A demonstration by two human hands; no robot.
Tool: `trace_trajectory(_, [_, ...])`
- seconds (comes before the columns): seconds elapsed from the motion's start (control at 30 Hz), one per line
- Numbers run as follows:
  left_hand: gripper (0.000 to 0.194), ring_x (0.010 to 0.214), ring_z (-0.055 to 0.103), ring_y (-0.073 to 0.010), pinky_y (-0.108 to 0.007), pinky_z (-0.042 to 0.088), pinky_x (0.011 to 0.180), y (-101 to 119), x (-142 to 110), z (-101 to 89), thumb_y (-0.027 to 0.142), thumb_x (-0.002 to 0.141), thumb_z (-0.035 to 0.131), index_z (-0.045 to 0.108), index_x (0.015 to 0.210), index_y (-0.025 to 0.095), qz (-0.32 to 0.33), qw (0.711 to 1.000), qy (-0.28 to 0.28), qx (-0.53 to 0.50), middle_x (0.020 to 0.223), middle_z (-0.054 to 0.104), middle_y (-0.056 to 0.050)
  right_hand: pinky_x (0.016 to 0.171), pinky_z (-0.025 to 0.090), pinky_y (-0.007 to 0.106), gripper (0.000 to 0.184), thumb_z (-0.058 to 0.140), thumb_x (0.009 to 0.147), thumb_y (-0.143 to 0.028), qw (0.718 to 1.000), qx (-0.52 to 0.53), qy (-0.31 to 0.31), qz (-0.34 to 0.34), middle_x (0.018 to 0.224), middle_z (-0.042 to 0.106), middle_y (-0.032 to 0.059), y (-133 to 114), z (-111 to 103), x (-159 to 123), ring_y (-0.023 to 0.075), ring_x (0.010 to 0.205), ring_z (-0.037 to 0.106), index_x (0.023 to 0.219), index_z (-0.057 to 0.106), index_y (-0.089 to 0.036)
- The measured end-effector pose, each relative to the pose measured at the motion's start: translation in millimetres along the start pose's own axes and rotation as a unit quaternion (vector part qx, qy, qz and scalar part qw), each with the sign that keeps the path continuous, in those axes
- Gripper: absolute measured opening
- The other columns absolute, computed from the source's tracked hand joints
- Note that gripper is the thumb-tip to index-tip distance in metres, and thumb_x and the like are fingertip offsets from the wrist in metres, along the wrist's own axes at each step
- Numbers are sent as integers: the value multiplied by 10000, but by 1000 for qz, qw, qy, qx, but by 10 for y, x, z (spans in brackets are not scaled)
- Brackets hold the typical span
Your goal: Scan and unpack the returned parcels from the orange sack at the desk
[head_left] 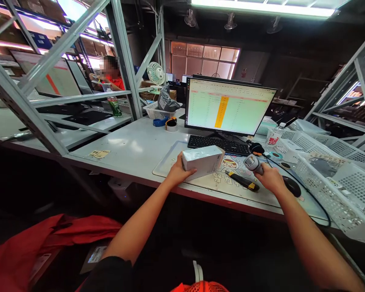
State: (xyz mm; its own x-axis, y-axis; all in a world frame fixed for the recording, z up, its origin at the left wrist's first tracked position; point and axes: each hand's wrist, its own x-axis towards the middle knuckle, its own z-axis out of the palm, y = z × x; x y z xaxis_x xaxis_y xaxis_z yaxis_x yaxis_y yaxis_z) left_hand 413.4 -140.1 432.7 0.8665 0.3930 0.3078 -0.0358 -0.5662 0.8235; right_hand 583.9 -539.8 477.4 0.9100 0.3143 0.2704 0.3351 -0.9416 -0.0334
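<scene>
My left hand [179,172] grips the near left end of a small white box [203,160], tilted on the desk mat [167,160] in front of the keyboard [219,145]. My right hand [270,177] is closed round a grey handheld scanner [253,163] whose head points toward the box. A yellow and black utility knife [242,181] lies on the mat between my hands. A black mouse [292,186] sits just right of my right hand.
A monitor [228,106] with a spreadsheet stands behind the keyboard. White plastic baskets [334,178] crowd the right side. Tape rolls [167,123] and a basket with a grey bag lie at the back left. Another person sits beyond the metal racking [48,61]. Red fabric [42,243] lies lower left.
</scene>
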Motion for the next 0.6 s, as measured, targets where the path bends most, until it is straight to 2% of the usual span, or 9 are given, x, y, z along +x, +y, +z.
trace_trajectory(0.1, [745,1179,701,-369,-493,561,1009,-190,-21,-17,538,781,828,547,1372,183,-36,998,-41,14,1285,731,-160,879,524,388,483,568,1004,-350,995,-12,-76,61,1282,722,209,108,274,230,344,1167,708,1427,595,-120])
trace_trajectory(0.17, [637,1167,703,-368,-483,566,988,-252,-33,-16,535,782,822,583,1266,198,-31,999,-34,19,1258,744,-155,922,529,407,517,595,985,-351,992,-10,-95,81,1306,707,237,113,360,289,359,1181,699,1424,598,-78])
trace_trajectory(0.23, [617,1176,699,-367,-478,566,983,-270,-43,5,541,783,823,576,1244,214,-30,999,-21,20,1260,747,-150,974,521,461,558,615,969,-408,992,-13,-76,96,1320,688,273,35,341,322,403,1213,669,1401,618,-54])
trace_trajectory(0.3, [608,1163,702,-361,-466,567,968,-266,-46,33,559,790,819,573,1230,220,-37,999,-14,27,1256,747,-147,1058,480,507,579,567,987,-417,995,-2,-3,97,1381,649,292,-133,251,392,428,1298,607,1433,605,-49])
trace_trajectory(0.37, [596,1129,709,-350,-446,567,939,-258,-44,51,571,797,813,574,1216,220,-41,998,-11,39,1237,748,-142,1126,437,485,560,490,1015,-336,995,37,47,76,1438,626,269,-367,165,549,398,1367,563,1499,568,-65])
trace_trajectory(0.4, [589,1113,712,-345,-437,567,923,-256,-41,54,573,799,811,577,1209,220,-40,998,-11,46,1222,750,-139,1135,434,448,545,473,1019,-292,996,62,38,59,1434,641,242,-494,147,661,367,1369,570,1513,569,-85])
trace_trajectory(0.5, [579,1083,716,-336,-421,563,886,-259,-39,43,572,791,817,581,1189,223,-41,998,-10,53,1183,754,-127,1083,472,335,491,567,975,-220,993,106,-53,26,1360,715,164,-830,223,1044,291,1292,643,1455,657,-165])
trace_trajectory(0.6, [574,1073,714,-333,-423,557,886,-266,-47,28,570,786,819,582,1173,218,-35,998,-5,47,1171,751,-126,1089,478,356,571,657,913,-166,988,120,-89,46,1403,686,209,-1031,395,1333,308,1301,646,1483,639,-138])
